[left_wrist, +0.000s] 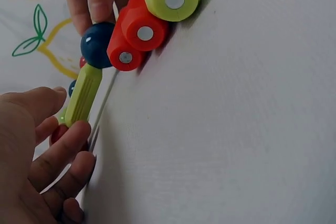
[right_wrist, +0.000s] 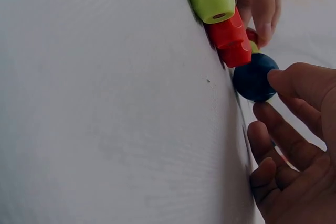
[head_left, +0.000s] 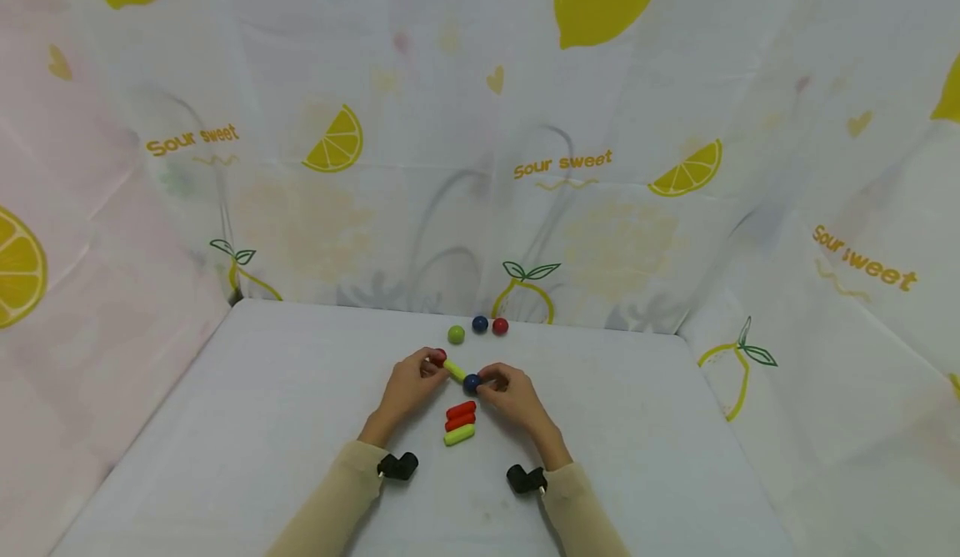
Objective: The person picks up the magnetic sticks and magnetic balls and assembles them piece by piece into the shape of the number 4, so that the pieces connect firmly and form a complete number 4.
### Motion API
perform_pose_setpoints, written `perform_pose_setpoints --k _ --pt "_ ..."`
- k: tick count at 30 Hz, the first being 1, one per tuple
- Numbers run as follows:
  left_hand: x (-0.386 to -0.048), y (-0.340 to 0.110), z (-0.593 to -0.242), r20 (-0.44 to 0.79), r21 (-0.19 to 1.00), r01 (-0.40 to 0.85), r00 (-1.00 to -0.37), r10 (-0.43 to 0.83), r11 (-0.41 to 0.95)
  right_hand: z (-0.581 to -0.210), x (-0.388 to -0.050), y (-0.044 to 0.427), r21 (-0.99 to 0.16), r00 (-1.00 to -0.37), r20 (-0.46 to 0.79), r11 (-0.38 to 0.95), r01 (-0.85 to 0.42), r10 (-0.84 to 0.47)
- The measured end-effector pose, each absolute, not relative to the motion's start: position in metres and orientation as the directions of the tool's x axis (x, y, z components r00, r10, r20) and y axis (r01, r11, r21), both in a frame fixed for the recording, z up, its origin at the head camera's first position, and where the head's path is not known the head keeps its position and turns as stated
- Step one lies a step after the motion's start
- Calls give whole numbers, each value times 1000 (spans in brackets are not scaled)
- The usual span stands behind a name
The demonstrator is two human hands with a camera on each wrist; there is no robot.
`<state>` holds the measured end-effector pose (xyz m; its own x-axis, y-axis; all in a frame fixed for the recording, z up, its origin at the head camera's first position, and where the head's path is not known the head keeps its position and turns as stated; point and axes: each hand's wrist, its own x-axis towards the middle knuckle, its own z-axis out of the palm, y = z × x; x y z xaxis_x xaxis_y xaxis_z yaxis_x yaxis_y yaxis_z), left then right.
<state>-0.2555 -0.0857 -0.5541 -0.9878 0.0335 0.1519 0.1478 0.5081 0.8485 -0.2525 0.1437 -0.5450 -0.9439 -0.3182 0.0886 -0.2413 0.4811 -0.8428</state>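
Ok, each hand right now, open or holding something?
Left hand: holding the red ball at one end of a yellow-green rod.
Right hand: pinching the blue ball at its other end.

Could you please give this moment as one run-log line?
left hand: holds red ball | right hand: pinches blue ball | in between: lime rod | nearby: three rods

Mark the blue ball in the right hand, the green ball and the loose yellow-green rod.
Held blue ball (right_wrist: 253, 80), right wrist view: visible middle.
Green ball (head_left: 456, 334), head view: its middle.
Loose yellow-green rod (head_left: 459, 434), head view: mid-length.
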Motion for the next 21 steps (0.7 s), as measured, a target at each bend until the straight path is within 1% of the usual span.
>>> perform_pose_setpoints --k 3,9,21 --pt "-255 -81 -553 161 841 148 -987 21 520 -543 -251 143 -839 -937 96 480 -258 -336" --pt "-252 -73 -551 155 812 102 -987 -44 575 -543 -250 140 -824 -924 83 495 -274 -374" --pt "-254 -70 -548 154 803 71 -984 -92 591 -541 -248 137 -814 -920 64 513 -273 -388"
